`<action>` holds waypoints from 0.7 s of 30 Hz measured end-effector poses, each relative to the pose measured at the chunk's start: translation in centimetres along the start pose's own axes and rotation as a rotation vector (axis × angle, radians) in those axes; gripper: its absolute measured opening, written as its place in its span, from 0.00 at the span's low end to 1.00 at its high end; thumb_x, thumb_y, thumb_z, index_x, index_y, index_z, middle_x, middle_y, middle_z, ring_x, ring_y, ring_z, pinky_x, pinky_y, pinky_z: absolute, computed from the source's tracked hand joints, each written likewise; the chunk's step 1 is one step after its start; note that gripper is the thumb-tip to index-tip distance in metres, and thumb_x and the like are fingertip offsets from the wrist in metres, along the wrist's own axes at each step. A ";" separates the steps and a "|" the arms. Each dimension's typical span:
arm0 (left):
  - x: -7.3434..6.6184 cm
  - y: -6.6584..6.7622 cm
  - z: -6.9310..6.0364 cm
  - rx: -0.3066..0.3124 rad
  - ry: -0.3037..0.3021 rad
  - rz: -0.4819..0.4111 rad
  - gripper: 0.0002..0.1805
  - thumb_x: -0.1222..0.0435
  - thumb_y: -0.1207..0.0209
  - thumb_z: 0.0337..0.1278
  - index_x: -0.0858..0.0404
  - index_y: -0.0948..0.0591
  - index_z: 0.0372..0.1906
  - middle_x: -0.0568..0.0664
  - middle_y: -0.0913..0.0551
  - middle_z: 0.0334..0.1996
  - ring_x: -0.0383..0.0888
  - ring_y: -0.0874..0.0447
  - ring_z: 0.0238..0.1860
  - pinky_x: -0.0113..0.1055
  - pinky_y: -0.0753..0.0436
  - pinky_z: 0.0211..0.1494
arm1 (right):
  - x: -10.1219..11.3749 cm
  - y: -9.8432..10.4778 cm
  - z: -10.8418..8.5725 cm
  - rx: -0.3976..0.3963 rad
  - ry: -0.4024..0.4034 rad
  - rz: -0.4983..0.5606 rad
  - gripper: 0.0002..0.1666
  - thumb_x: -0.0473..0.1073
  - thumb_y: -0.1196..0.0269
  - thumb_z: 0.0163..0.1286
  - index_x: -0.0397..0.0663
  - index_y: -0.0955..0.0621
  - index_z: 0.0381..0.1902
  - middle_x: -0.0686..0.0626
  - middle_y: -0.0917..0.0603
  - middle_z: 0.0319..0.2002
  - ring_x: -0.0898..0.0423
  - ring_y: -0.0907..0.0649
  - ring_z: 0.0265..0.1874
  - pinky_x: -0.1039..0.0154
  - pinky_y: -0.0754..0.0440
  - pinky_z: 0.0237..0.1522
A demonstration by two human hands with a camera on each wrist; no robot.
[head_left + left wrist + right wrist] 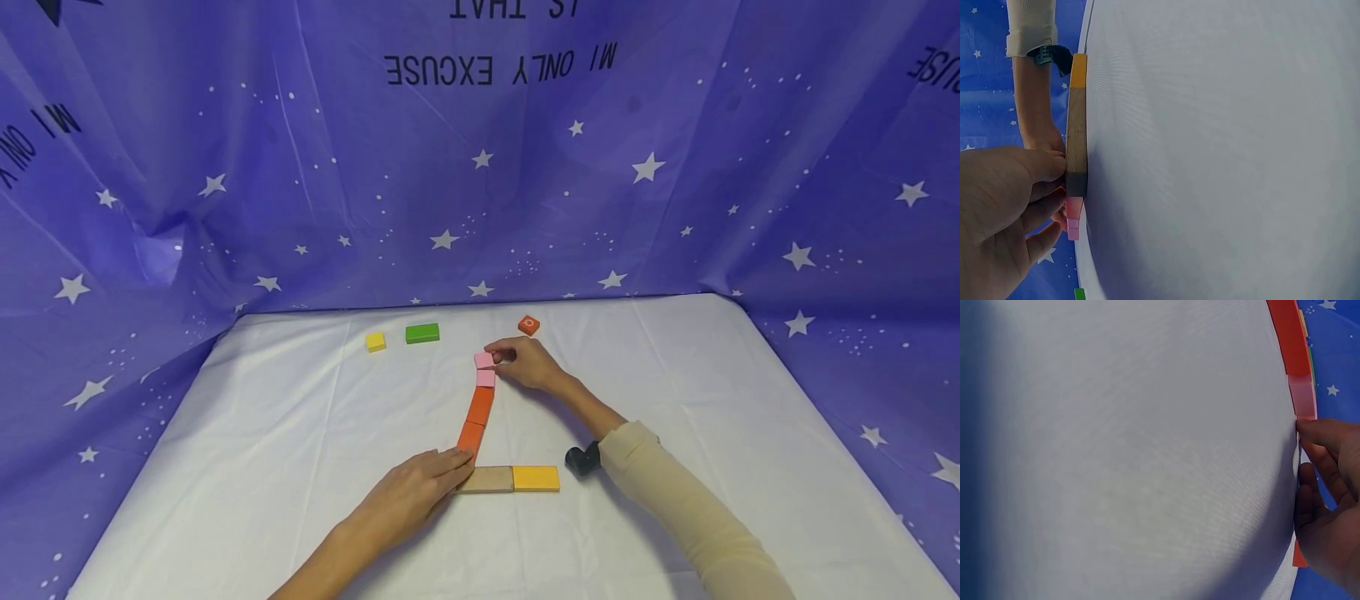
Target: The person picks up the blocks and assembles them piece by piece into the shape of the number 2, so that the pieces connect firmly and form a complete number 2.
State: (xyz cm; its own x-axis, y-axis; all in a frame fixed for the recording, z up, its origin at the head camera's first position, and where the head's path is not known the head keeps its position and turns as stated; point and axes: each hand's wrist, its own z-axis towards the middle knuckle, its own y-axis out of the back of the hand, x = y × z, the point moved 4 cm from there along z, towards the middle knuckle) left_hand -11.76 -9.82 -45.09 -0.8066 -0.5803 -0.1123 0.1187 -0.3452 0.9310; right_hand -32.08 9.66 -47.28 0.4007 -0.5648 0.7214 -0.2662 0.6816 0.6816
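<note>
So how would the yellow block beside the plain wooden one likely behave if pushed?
The yellow block looks stiff, judging by its straight edges and flat faces. Lying flat on the white cloth, it would probably slide rather than roll or tip. Pushed toward the plain wooden block, it would likely press that one too, since their ends meet.
</note>
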 end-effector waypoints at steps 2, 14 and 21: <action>0.0 0.1 0.0 -0.003 -0.002 0.000 0.22 0.71 0.34 0.59 0.66 0.18 0.59 0.53 0.18 0.59 0.47 0.19 0.58 0.40 0.19 0.58 | 0.0 0.0 0.0 0.001 -0.005 0.003 0.21 0.31 0.31 0.60 0.40 0.15 0.53 0.53 0.14 0.33 0.56 0.18 0.39 0.59 0.20 0.50; -0.1 0.2 0.0 -0.004 -0.010 -0.002 0.21 0.71 0.34 0.59 0.67 0.18 0.59 0.53 0.19 0.59 0.47 0.19 0.58 0.41 0.20 0.59 | 0.1 0.2 -0.2 0.005 -0.005 -0.008 0.21 0.31 0.32 0.61 0.40 0.15 0.54 0.52 0.14 0.35 0.55 0.18 0.40 0.58 0.20 0.51; -0.1 0.2 0.0 0.008 -0.001 -0.007 0.21 0.71 0.35 0.61 0.67 0.18 0.60 0.54 0.19 0.59 0.47 0.20 0.59 0.42 0.20 0.59 | 0.1 0.3 -0.4 -0.001 -0.001 0.003 0.19 0.33 0.37 0.66 0.40 0.15 0.55 0.49 0.13 0.39 0.54 0.17 0.42 0.56 0.19 0.51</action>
State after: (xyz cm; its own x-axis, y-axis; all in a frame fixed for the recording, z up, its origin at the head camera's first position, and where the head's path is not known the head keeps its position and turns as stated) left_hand -11.64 -9.86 -44.91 -0.8081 -0.5769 -0.1188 0.1080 -0.3434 0.9330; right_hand -31.75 9.99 -47.10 0.3987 -0.5632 0.7238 -0.2665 0.6840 0.6791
